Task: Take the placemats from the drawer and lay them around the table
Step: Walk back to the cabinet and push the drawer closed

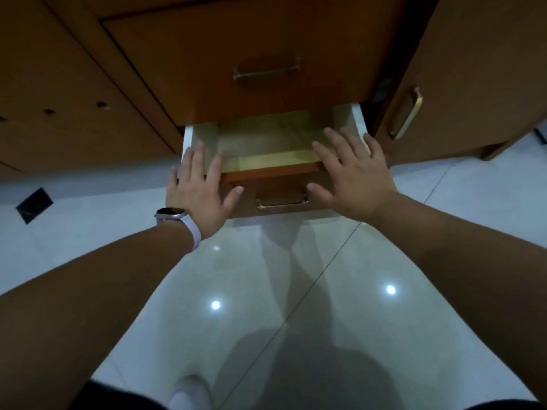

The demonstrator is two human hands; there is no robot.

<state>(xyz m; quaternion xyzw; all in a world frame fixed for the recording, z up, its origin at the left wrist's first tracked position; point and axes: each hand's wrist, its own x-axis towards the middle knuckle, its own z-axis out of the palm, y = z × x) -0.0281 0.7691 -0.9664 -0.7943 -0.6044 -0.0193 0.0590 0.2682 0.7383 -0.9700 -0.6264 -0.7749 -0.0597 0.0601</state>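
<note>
A white foot (191, 392) stands at the bottom on the shiny white floor (266, 291). Two bare arms reach out over the floor. The left wrist wears a watch (171, 216). The left hand (198, 187) is open, with its fingers spread flat over the left front corner of the drawer (188, 140). The right hand (352, 179) is open too, with its fingers spread over the right front corner. Between the thumbs is the drawer's gold handle (281, 201). The drawer is pulled out. A flat, pale sheet lies on its bottom, likely the placemats (266, 137); I cannot tell how many. The shut upper drawer (236, 39) hides the back part. A brown door (473, 69) is on the right. A black square (34, 205) lies on the floor far left.
</note>
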